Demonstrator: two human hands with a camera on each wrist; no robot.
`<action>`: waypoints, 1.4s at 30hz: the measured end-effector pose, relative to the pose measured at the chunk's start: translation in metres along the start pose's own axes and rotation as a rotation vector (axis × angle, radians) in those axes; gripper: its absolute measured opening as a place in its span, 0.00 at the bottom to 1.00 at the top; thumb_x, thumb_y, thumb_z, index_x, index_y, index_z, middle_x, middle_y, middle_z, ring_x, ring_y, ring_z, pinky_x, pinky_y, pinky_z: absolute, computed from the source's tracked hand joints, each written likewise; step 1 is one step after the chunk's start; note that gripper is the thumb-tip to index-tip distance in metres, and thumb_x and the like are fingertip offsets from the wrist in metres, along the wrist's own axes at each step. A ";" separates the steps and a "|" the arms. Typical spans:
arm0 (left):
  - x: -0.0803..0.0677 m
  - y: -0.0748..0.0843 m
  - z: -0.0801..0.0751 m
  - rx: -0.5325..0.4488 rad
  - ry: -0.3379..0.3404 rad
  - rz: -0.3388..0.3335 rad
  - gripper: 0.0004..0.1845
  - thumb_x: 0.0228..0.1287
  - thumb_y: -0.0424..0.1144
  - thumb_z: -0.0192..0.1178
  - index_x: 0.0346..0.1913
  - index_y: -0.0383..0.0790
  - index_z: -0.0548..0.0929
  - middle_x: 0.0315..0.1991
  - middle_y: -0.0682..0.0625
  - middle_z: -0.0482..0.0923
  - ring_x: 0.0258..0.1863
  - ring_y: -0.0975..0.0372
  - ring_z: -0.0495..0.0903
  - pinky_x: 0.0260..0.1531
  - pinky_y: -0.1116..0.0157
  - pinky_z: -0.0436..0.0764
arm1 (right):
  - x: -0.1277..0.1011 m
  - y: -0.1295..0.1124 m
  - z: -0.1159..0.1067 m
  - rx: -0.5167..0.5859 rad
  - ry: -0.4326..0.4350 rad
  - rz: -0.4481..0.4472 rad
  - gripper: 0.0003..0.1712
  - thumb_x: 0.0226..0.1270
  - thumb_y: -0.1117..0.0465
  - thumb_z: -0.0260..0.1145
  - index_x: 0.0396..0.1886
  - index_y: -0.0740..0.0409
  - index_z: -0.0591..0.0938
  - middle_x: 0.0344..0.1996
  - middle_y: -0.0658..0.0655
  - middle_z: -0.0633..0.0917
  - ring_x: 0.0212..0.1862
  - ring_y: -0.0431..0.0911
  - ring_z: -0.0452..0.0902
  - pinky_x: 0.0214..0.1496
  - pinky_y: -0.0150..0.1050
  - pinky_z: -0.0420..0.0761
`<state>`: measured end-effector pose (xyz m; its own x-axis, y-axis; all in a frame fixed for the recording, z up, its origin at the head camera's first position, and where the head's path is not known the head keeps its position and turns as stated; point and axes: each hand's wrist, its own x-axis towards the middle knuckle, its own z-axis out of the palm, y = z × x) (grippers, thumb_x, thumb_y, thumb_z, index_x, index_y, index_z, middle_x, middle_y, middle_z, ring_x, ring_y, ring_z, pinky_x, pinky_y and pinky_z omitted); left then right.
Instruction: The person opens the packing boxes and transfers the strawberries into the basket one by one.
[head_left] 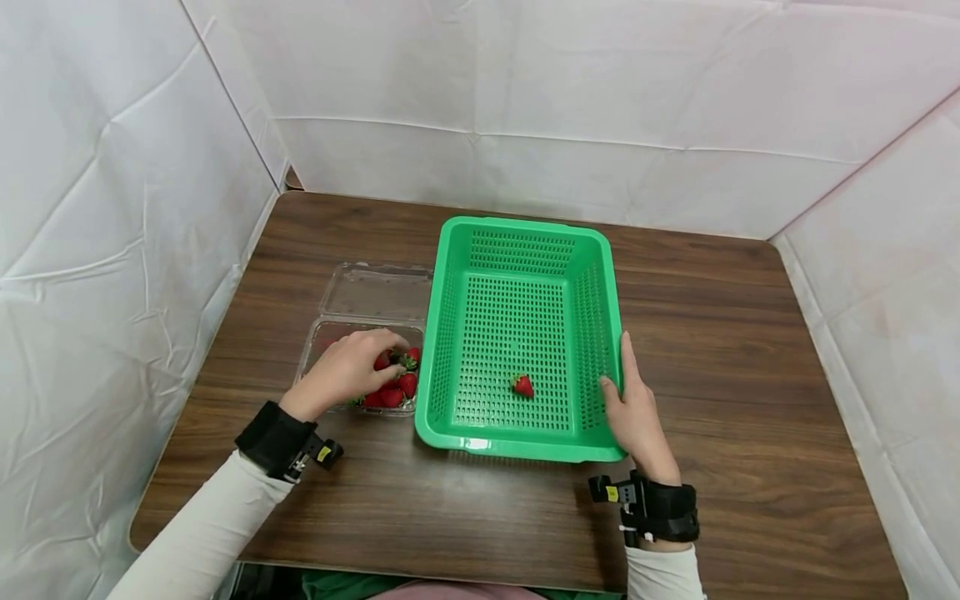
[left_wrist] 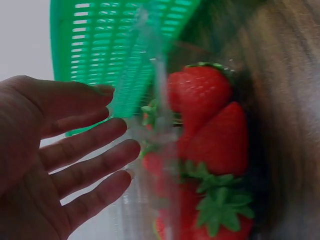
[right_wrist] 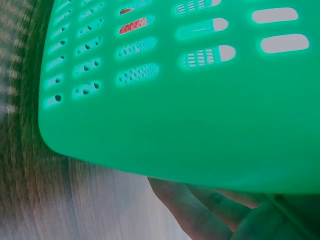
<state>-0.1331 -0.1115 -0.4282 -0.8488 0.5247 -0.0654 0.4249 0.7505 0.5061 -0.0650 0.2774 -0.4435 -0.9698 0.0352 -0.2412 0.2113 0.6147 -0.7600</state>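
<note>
A green slotted basket [head_left: 517,242] stands mid-table with one strawberry [head_left: 522,385] on its floor. To its left is a clear plastic clamshell box [head_left: 317,337] holding several strawberries [head_left: 396,392]. My left hand [head_left: 347,371] reaches into that box over the berries. In the left wrist view the left hand [left_wrist: 70,165] has its fingers spread and relaxed, holding nothing, right beside the strawberries [left_wrist: 210,135]. My right hand [head_left: 633,408] holds the basket's right rim, thumb on top and fingers along the outside. Under the basket [right_wrist: 200,125] lip, the right hand's fingers [right_wrist: 200,215] show.
The clamshell's open lid [head_left: 378,292] lies flat behind the box. The brown wooden table [head_left: 750,333] is walled by white sheeting [head_left: 600,100] at the back and both sides. Its front edge is near my body.
</note>
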 end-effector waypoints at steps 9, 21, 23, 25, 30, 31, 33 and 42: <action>0.002 -0.003 0.013 -0.007 -0.020 -0.006 0.10 0.63 0.40 0.65 0.45 0.41 0.83 0.37 0.47 0.84 0.30 0.62 0.79 0.29 0.65 0.77 | -0.001 0.000 0.000 -0.004 0.000 0.004 0.42 0.80 0.61 0.44 0.74 0.30 0.27 0.77 0.67 0.48 0.48 0.58 0.75 0.41 0.45 0.69; 0.004 0.001 0.022 0.073 0.025 -0.062 0.08 0.59 0.45 0.69 0.36 0.46 0.83 0.28 0.52 0.81 0.21 0.66 0.72 0.19 0.68 0.68 | -0.001 0.001 0.001 0.002 0.002 -0.009 0.42 0.80 0.60 0.44 0.74 0.30 0.28 0.77 0.66 0.47 0.54 0.60 0.74 0.42 0.46 0.68; 0.004 0.002 0.023 0.090 0.029 -0.072 0.09 0.58 0.45 0.69 0.35 0.46 0.83 0.27 0.52 0.80 0.20 0.66 0.71 0.18 0.69 0.65 | -0.001 0.001 0.001 0.003 0.000 -0.008 0.42 0.80 0.60 0.44 0.74 0.30 0.28 0.77 0.66 0.47 0.55 0.60 0.74 0.42 0.46 0.68; 0.004 0.003 0.024 0.110 0.031 -0.080 0.09 0.58 0.45 0.69 0.32 0.45 0.82 0.25 0.52 0.78 0.19 0.65 0.69 0.17 0.69 0.62 | -0.001 0.001 0.001 0.009 -0.002 -0.008 0.42 0.80 0.61 0.44 0.74 0.30 0.28 0.77 0.66 0.47 0.58 0.61 0.72 0.43 0.46 0.67; 0.005 0.005 0.026 0.177 0.045 -0.081 0.14 0.56 0.45 0.71 0.27 0.44 0.76 0.19 0.52 0.69 0.17 0.63 0.64 0.18 0.67 0.57 | 0.000 0.002 0.002 0.020 -0.001 -0.005 0.42 0.80 0.61 0.43 0.74 0.30 0.28 0.77 0.66 0.47 0.63 0.63 0.69 0.45 0.47 0.68; 0.005 0.006 0.026 0.185 0.050 -0.080 0.15 0.55 0.45 0.71 0.26 0.44 0.76 0.19 0.52 0.68 0.17 0.63 0.64 0.18 0.67 0.57 | 0.000 0.002 0.002 0.021 0.000 -0.003 0.42 0.80 0.61 0.43 0.74 0.30 0.28 0.77 0.66 0.47 0.63 0.63 0.69 0.46 0.47 0.68; 0.005 0.006 0.027 0.206 0.060 -0.075 0.16 0.54 0.45 0.72 0.25 0.44 0.74 0.18 0.52 0.67 0.17 0.63 0.63 0.18 0.67 0.57 | 0.000 0.002 0.002 0.021 0.002 0.002 0.42 0.80 0.60 0.43 0.74 0.29 0.28 0.77 0.66 0.47 0.63 0.63 0.69 0.46 0.47 0.68; 0.006 0.008 0.028 0.237 0.050 -0.076 0.17 0.53 0.46 0.73 0.27 0.41 0.75 0.16 0.50 0.66 0.16 0.62 0.64 0.18 0.67 0.55 | -0.001 0.002 0.002 0.021 0.011 0.008 0.42 0.80 0.61 0.43 0.75 0.31 0.28 0.77 0.66 0.48 0.65 0.64 0.67 0.48 0.48 0.70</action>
<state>-0.1259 -0.0913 -0.4482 -0.8930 0.4472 -0.0502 0.4164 0.8634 0.2851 -0.0638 0.2772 -0.4457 -0.9693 0.0492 -0.2407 0.2217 0.5974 -0.7707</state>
